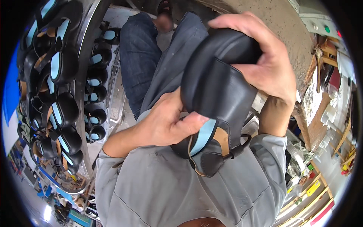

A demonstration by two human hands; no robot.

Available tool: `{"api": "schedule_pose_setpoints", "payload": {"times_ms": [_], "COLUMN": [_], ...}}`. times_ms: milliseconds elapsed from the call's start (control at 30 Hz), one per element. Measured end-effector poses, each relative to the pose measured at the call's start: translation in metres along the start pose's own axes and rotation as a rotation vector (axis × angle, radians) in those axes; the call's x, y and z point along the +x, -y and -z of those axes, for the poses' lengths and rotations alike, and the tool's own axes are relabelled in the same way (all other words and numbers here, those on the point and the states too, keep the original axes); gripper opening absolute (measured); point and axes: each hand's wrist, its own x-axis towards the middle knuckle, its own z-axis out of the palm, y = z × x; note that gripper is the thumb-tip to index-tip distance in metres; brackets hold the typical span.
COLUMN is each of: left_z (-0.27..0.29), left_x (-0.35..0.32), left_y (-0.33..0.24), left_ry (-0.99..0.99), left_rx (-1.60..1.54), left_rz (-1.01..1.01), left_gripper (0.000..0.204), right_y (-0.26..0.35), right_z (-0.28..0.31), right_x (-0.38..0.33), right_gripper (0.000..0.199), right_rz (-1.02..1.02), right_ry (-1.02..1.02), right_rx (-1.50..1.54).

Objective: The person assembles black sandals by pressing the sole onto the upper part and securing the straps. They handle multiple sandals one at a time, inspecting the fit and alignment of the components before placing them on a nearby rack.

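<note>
A black leather shoe [215, 89] is held in front of my chest, its rounded closed toe away from me. A light-blue insole [204, 136] and tan lining show in its opening, and a buckled strap [238, 149] hangs at the near end. My left hand [162, 119] grips the shoe's left side, thumb by the edge of the upper beside the insole; its other fingers are hidden behind. My right hand [268, 62] wraps around the far right part, fingers over the far edge and thumb pressed on the leather. The underside is hidden.
At left, a metal-edged rack [82, 75] carries several similar black shoes [66, 109] with light-blue insoles. Ahead are my legs [140, 60] in dark trousers. A panel with green and red buttons [327, 29] stands at far right, above cluttered wooden frames [314, 189].
</note>
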Motion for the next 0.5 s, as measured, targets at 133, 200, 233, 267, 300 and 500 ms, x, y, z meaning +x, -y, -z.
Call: {"api": "schedule_pose_setpoints", "payload": {"times_ms": [133,200,233,267,300,500], "left_z": [-0.008,0.013,0.018,0.023,0.028,-0.001], "left_x": [0.008,0.003,0.003,0.002,0.001,-0.002], "left_y": [-0.01,-0.005,-0.002,0.002,0.006,-0.033], "left_ry": [-0.241,-0.022,0.038,0.092,0.151,-0.277], "left_rx": [-0.472,-1.002,-1.026,-1.047,-1.068,-0.629], "left_rz": [0.258,0.352,0.291,0.229,0.164,0.287], "left_gripper": [0.048,0.053,0.054,0.057,0.06,0.063], "right_y": [0.006,-0.01,-0.011,-0.008,-0.001,0.026], "right_z": [-0.017,-0.023,-0.031,-0.043,-0.057,-0.096], "right_x": [0.009,0.004,0.0,-0.007,-0.017,-0.051], "right_gripper": [0.049,0.052,0.052,0.052,0.053,0.059], "right_rz": [-0.441,-0.254,-0.245,-0.227,-0.205,-0.231], "right_ry": [-0.201,-0.371,-0.333,-0.284,-0.232,-0.073], "right_rx": [0.142,0.66,0.78,0.906,1.024,1.336]}}
